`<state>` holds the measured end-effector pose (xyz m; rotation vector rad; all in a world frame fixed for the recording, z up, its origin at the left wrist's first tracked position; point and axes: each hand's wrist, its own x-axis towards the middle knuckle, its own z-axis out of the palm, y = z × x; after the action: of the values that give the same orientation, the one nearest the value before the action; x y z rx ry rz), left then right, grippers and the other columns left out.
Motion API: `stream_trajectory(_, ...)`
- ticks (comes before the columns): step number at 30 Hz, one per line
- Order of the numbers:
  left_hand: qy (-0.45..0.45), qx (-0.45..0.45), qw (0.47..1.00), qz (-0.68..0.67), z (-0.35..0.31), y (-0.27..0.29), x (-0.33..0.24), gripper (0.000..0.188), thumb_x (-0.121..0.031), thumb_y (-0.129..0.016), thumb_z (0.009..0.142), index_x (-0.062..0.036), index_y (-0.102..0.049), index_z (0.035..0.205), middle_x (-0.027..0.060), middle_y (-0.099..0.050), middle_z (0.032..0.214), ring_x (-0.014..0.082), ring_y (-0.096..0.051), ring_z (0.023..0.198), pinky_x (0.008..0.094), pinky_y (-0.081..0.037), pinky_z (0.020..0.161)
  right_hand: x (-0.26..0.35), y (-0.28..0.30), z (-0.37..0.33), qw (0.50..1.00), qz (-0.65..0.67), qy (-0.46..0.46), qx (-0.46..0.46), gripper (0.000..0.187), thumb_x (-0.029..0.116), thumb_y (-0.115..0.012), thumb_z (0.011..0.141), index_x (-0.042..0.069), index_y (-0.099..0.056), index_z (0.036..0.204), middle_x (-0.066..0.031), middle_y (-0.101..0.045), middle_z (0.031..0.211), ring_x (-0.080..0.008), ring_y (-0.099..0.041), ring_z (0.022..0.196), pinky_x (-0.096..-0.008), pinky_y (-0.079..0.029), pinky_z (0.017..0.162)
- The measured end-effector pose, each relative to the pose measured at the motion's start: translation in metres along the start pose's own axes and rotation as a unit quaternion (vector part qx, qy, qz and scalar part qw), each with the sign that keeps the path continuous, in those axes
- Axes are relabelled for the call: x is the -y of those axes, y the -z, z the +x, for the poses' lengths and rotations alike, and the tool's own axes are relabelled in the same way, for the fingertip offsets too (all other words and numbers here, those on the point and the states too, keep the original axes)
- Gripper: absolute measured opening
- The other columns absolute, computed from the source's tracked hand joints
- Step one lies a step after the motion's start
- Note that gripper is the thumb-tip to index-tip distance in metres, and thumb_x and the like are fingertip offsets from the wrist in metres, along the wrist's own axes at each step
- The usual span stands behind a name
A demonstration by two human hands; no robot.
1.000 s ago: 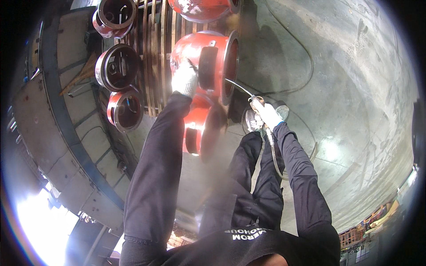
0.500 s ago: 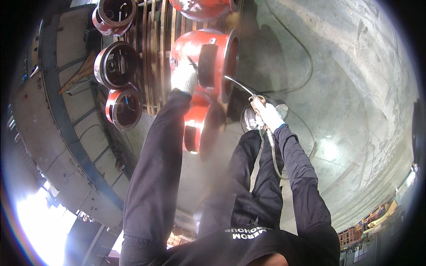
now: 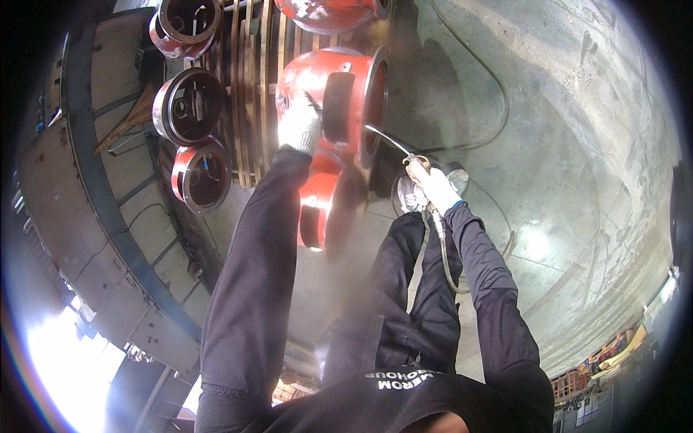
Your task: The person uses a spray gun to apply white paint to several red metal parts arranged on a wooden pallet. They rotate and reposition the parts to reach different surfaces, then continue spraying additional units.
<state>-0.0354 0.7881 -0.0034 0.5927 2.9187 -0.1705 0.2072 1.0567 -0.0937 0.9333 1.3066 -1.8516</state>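
Note:
A large red cylindrical casting (image 3: 302,76) lies on its side, with a dark rectangular opening in its wall and a flanged mouth facing right. My left hand (image 3: 298,131), in a white glove, rests against its left part; glare blurs the fingers, which seem laid out over the surface. In my gloved right hand (image 3: 440,189) is an air blow gun (image 3: 416,164), gripped by its handle. Its thin, slightly bent nozzle points up and left, the tip beside the casting's mouth. A hose (image 3: 445,252) hangs from the handle.
Another red casting (image 3: 310,216) lies just nearer, and one more (image 3: 325,16) farther off. Several ring-ended castings (image 3: 164,108) stand left of the slatted wooden pallet (image 3: 249,94). A long hose (image 3: 498,83) curves over the concrete floor (image 3: 570,166). My shoes are below the blow gun.
The right hand and the blow gun have shifted very slightly, the nozzle tip staying by the casting's mouth. My left hand keeps its place on the casting.

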Motion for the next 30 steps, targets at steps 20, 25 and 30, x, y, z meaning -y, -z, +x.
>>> stream_trajectory(20, 0.054, 0.036, 0.994, -0.091, 0.001, 0.006, -0.003, 0.024, -0.019, -0.047, 0.106, -0.0004, -0.059, 0.115, 0.0263, -0.072, 0.096, 0.0435, -0.073, 0.086, 0.0518, -0.057, 0.076, 0.037, 0.005, -0.018, 1.000, 0.016, -0.008, -0.020, 0.049, 0.047, -0.061, 0.107, 0.007, -0.067, 0.079, -0.0007, -0.056, 0.057, -0.0121, -0.052, 0.044, -0.0321, -0.036, 0.041)
stream_trajectory(25, 0.070, 0.065, 0.992, -0.085, 0.001, 0.008, -0.003, 0.030, -0.020, -0.044, 0.107, 0.0006, -0.057, 0.124, 0.0271, -0.072, 0.101, 0.0441, -0.073, 0.086, 0.0518, -0.058, 0.077, 0.047, -0.001, 0.008, 0.967, -0.184, 0.169, -0.055, 0.040, 0.045, -0.066, 0.105, 0.007, -0.072, 0.112, -0.0012, -0.063, 0.071, -0.0129, -0.058, 0.056, -0.0337, -0.047, 0.052)
stream_trajectory(30, 0.068, 0.102, 0.990, -0.065, 0.001, 0.016, -0.004, 0.033, -0.017, -0.043, 0.106, 0.0020, -0.056, 0.130, 0.0264, -0.072, 0.107, 0.0428, -0.073, 0.090, 0.0496, -0.058, 0.080, 0.082, -0.007, 0.018, 0.949, -0.276, 0.126, -0.088, 0.049, 0.048, -0.064, 0.103, 0.003, -0.070, 0.122, -0.0140, -0.070, 0.090, -0.0244, -0.066, 0.078, -0.0404, -0.053, 0.072)
